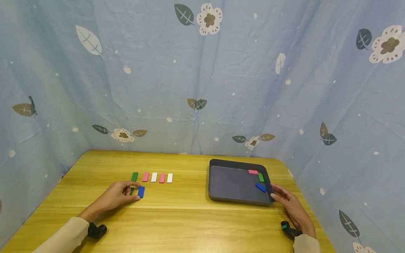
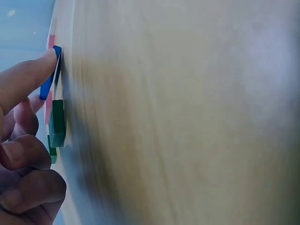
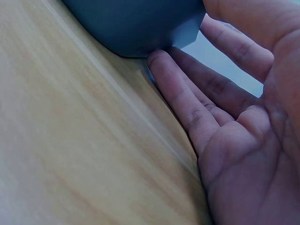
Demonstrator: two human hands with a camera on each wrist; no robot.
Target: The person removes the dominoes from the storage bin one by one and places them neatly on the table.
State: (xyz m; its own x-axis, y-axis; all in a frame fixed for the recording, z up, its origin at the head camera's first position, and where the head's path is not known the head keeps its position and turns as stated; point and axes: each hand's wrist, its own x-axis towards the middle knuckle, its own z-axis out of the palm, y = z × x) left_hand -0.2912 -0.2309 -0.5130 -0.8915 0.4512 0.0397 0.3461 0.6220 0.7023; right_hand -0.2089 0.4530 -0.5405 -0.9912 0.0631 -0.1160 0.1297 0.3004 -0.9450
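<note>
Between its thumb and forefinger, my left hand [image 1: 114,194] pinches a blue block [image 1: 141,192] by its ends; the left wrist view shows this block tilted. A green block [image 2: 57,123] lies close to the curled lower fingers, partly hidden by the hand in the head view. Behind them is a row with a green block [image 1: 134,176], a pink block [image 1: 145,176], a white block [image 1: 154,177], another pink block [image 1: 162,178] and another white block [image 1: 169,178]. My right hand [image 1: 290,203] touches the right side of a dark grey tray [image 1: 221,199], fingers nearly straight.
Inside the tray, along its right part, lie a pink block [image 1: 252,172], a green block [image 1: 261,177] and a blue block [image 1: 261,187]. The wooden table [image 1: 177,225] spans both hands' reach. A blue patterned curtain [image 1: 152,70] hangs behind and beside it.
</note>
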